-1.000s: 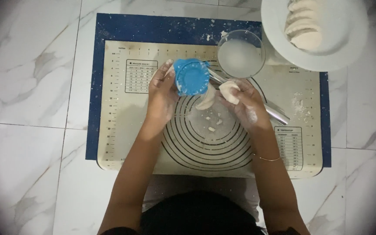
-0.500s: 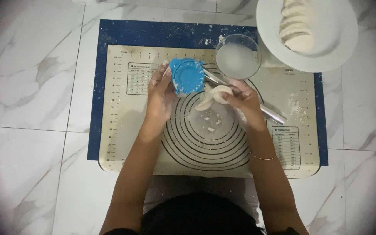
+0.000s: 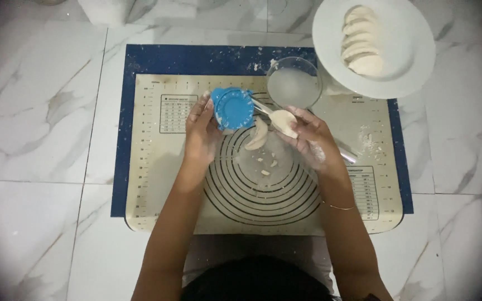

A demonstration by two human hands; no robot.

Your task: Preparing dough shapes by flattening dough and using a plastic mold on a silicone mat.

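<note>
Glass bowl [image 3: 294,86] sits at the top of the mat, just above the hands, with a pale whitish fill, maybe flour or water, cannot tell which. White plate [image 3: 374,45] at top right, partly overlapping the mat corner, holds a row of folded dumplings [image 3: 362,40] stacked along its left half.

Left hand [image 3: 201,127] is closed around a blue round dumpling press [image 3: 232,107], fingers wrapped on its left edge, press held tilted above the mat, just left of the bowl. Right hand [image 3: 310,138] pinches a piece of pale dough [image 3: 283,122] between fingertips, floury palm, dough just right of the press and close under the bowl rim. A curved dough strip [image 3: 258,135] lies on the mat between the two hands, with a few small dough scraps [image 3: 266,165] below it. A metal rod-like tool [image 3: 346,154] pokes out from under the right hand toward the right; cannot tell what it is exactly. Thin bangle [image 3: 341,207] on the right wrist.

Surface: cream baking mat [image 3: 157,184] with black concentric circles and printed tables, lying on a dark blue mat [image 3: 120,167] that shows as a border. Flour dusting on the right side of the cream mat. All on a white marble-tile floor [image 3: 34,139] with grey veins. Person sits at the bottom edge, arms reaching forward.
</note>
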